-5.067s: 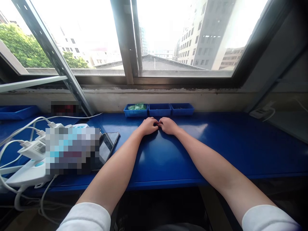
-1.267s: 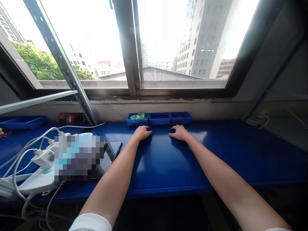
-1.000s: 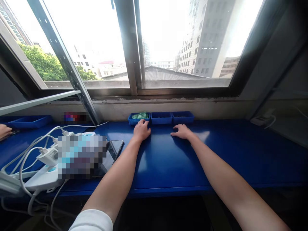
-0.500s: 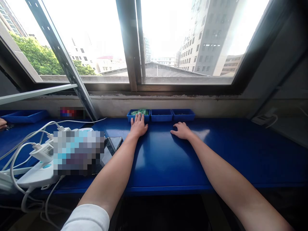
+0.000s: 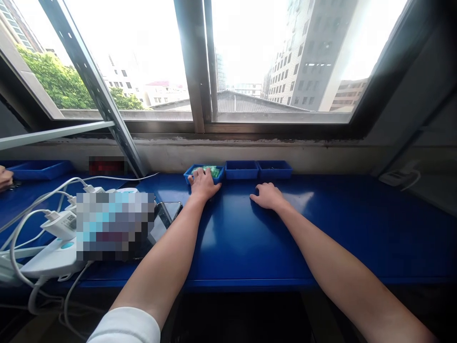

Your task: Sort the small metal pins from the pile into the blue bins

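Observation:
My left hand [image 5: 203, 185] lies over the near rim of the left blue bin [image 5: 186, 177], fingers bent and apart over its contents, thumb out to the right. Green, shiny flat pieces [image 5: 215, 170] fill this bin; their exact kind is too small to make out. The bin sits slightly turned, and I see nothing held in the hand. My right hand [image 5: 269, 195] rests on the blue tabletop [image 5: 228, 238] in front of the other bins, fingers loosely bent, thumb apart, holding nothing. The middle bin [image 5: 242, 175] looks dark inside; the right bin [image 5: 274, 175] has small dark bits in it.
On the left stand a white power strip [image 5: 53, 259] with chargers and cables, a blurred-out item, and a phone [image 5: 167, 212]. A metal shelf post [image 5: 103, 100] rises there. Another person's hand [image 5: 4, 177] shows at the far left, near a blue tray [image 5: 43, 170]. Windows are behind.
My left fingers have curled from stretched to bent. The left bin has turned and shifted slightly left and towards me. My right hand has hardly moved.

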`<state>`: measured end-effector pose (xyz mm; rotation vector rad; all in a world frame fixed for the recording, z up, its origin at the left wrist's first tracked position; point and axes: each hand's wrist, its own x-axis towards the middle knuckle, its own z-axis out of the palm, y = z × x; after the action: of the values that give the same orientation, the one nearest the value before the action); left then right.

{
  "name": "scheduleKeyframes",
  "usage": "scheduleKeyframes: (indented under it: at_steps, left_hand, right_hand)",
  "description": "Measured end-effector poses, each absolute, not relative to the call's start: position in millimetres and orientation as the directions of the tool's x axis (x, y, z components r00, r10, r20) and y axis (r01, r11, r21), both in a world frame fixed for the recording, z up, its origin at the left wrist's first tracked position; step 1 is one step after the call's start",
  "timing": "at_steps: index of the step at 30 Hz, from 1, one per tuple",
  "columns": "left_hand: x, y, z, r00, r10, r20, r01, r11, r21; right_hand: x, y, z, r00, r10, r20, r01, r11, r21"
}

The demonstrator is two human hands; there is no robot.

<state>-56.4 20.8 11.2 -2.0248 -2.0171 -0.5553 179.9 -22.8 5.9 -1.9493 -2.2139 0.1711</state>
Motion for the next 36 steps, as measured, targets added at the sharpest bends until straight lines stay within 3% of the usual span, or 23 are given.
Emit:
scheduleKeyframes:
  at_steps: [5, 12, 16, 18, 20, 22, 24, 27, 30, 36]
  left_hand:
    - [-48, 8, 23, 0.057, 0.913, 0.404, 0.989, -0.107, 0.104]
    - [-6, -21, 27, 0.059, 0.917, 0.394, 0.935, -0.189, 0.300]
    - [19, -41, 25, 0.247, 0.868, 0.431, 0.823, -0.423, 0.380]
    - [27, -47, 25, 0.352, 0.805, 0.477, 0.730, -0.555, 0.399]
    - [27, -48, 28, 0.355, 0.750, 0.558, 0.705, -0.606, 0.367]
    - [21, -43, 31, 0.243, 0.738, 0.629, 0.772, -0.540, 0.335]
    - [8, -34, 34, 0.060, 0.773, 0.632, 0.855, -0.367, 0.368]
    - [-12, -19, 33, -0.171, 0.879, 0.445, 0.881, -0.066, 0.468]
    - [-22, -9, 28, -0.162, 0.974, 0.161, 0.860, 0.060, 0.507]
    - [-17, -8, 20, -0.082, 0.984, 0.161, 0.834, -0.020, 0.552]
  right_hand:
    - [178, -23, 4, -0.129, 0.970, 0.208, 0.935, 0.189, -0.302]
    - [166, -26, 8, -0.068, 0.935, 0.349, 0.769, 0.272, -0.579]
    - [173, -21, 6, 0.021, 0.938, 0.347, 0.616, 0.261, -0.743]
    - [179, -17, 4, 0.031, 0.944, 0.329, 0.598, 0.246, -0.763]
    - [185, -14, 3, 0.034, 0.956, 0.293, 0.634, 0.206, -0.745]
    - [189, -12, 2, 0.030, 0.968, 0.251, 0.678, 0.164, -0.717]
    - [190, -11, 2, 0.009, 0.977, 0.214, 0.698, 0.147, -0.701]
    - [189, -11, 2, -0.016, 0.983, 0.182, 0.699, 0.141, -0.701]
    - [189, -11, 2, -0.017, 0.987, 0.159, 0.680, 0.128, -0.722]
    - [198, -13, 1, -0.126, 0.971, 0.202, 0.535, 0.238, -0.811]
